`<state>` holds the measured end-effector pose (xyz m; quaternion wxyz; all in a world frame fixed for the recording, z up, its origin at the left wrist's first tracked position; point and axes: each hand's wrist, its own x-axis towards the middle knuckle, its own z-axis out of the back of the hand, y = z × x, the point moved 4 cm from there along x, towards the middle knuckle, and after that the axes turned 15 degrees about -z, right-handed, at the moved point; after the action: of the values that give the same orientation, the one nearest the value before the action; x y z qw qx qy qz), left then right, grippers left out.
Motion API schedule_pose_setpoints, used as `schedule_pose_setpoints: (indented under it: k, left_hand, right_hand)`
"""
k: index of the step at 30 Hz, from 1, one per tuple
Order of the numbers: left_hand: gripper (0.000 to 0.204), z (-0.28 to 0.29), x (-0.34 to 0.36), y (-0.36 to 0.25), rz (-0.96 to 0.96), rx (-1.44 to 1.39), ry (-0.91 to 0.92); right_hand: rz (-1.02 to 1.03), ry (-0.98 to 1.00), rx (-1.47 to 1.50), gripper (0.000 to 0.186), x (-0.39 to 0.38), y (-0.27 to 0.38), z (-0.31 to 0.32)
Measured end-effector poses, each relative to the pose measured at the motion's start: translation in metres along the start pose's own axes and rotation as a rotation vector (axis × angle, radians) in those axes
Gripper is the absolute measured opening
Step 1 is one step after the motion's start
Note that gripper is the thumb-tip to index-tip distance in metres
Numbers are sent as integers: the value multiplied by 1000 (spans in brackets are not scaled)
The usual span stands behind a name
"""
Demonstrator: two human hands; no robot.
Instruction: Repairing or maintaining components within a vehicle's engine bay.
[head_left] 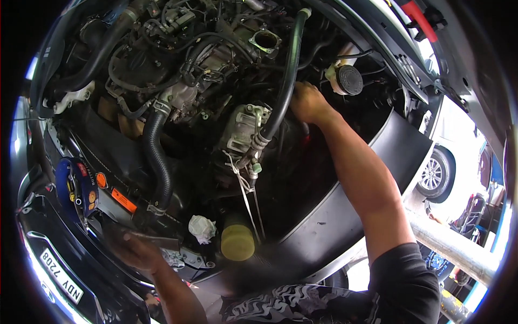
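Note:
My right hand [310,102] reaches into the engine bay, its fingers curled and partly hidden behind a long black hose [288,75]. What those fingers grip does not show. Left of it sits a grey metal compressor-like unit [240,129], with a white cord [247,197] tied to its lower end. My left hand [135,249] is over the car's front edge, dark and smeared by motion, so its fingers cannot be read. Close to it lie a crumpled white wad [202,229] and a yellow round cap-like piece [237,243].
A blue tray [67,183] with small items rests on the front panel. A ribbed black hose [155,156] runs down the left of the bay. A black-capped reservoir [349,80] stands at the far right. A black fender cover [329,216] lies beneath my right arm.

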<state>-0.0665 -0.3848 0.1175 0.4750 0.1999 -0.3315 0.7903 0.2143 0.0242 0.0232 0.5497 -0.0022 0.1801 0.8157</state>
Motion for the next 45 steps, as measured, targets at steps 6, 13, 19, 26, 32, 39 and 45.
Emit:
schedule_pose_setpoints:
  k: [6, 13, 19, 26, 32, 39, 45]
  left_hand:
    - [34, -161, 64, -106, -15, -687, 490]
    - [51, -375, 67, -110, 371, -799, 1083]
    - [50, -441, 47, -106, 278, -852, 922]
    - [59, -458, 45, -104, -95, -693, 951]
    - [67, -442, 48, -104, 121, -736, 1003]
    - [66, -443, 46, -103, 57, -674, 971]
    - [58, -450, 50, -103, 202, -878, 942]
  right_hand:
    - [-112, 638, 155, 43, 83, 14, -55]
    - [120, 599, 426, 49, 123, 14, -85]
    - [-28, 682, 757, 49, 135, -2, -115]
    - [-23, 749, 736, 53, 150, -1, -132]
    - [-16, 1012, 885, 52, 154, 4, -150]
    - [-75, 977, 979, 48, 164, 1, -159]
    - [-224, 1039, 979, 52, 161, -3, -170]
